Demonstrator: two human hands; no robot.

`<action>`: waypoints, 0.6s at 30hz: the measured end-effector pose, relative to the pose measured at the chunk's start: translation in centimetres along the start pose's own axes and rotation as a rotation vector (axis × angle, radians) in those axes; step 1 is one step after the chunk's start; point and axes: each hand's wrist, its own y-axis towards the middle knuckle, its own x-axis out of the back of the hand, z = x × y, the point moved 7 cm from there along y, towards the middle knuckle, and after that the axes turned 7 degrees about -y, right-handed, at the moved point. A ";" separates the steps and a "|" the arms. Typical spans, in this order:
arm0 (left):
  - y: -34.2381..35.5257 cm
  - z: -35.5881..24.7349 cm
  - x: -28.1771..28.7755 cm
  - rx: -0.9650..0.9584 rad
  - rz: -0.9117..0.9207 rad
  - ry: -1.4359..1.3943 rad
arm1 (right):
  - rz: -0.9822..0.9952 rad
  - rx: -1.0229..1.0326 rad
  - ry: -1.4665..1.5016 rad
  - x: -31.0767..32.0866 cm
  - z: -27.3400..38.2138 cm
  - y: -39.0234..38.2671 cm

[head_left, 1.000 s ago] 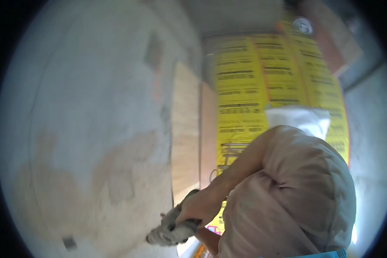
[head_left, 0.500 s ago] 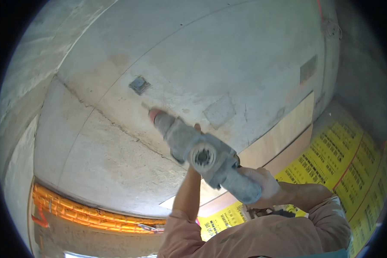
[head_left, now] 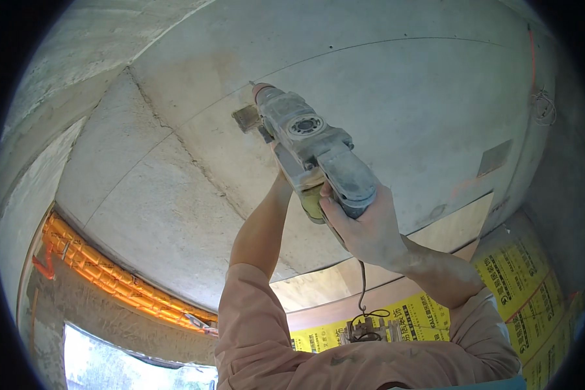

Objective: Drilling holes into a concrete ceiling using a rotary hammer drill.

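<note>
A dusty grey hammer drill (head_left: 305, 140) with a reddish chuck collar is raised toward the concrete ceiling (head_left: 383, 97). Its thin bit (head_left: 251, 83) points up and left, its tip at or close to a dark curved line on the concrete; contact cannot be made out. My right hand (head_left: 374, 227) is wrapped round the rear handle, thumb along its side. Under the drill's front half, my left hand (head_left: 281, 174) is mostly hidden behind the body, with the forearm running up to it. A cable (head_left: 363, 286) hangs from the handle end.
Beside the chuck is a square recessed box (head_left: 246, 119). Orange pipes (head_left: 123, 276) run along the left wall above a bright window (head_left: 130, 364). Yellow printed sheeting (head_left: 513, 273) covers the wall at lower right. Loose wire (head_left: 543, 107) hangs at far right.
The drill has moved up and away from me, its bit now near the curved line beyond the recessed box. Both arms are stretched further, and the cable has come into view.
</note>
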 end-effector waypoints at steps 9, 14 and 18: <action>-0.4 -3.6 1.7 -0.026 0.037 -0.026 | -0.029 0.040 -0.074 -4.2 0.8 2.1; 0.4 -3.2 3.0 -0.028 0.059 -0.084 | -0.056 0.030 -0.134 -5.0 0.4 1.9; 0.9 -2.8 3.6 -0.039 0.073 -0.113 | -0.048 0.090 -0.204 -5.8 1.1 1.7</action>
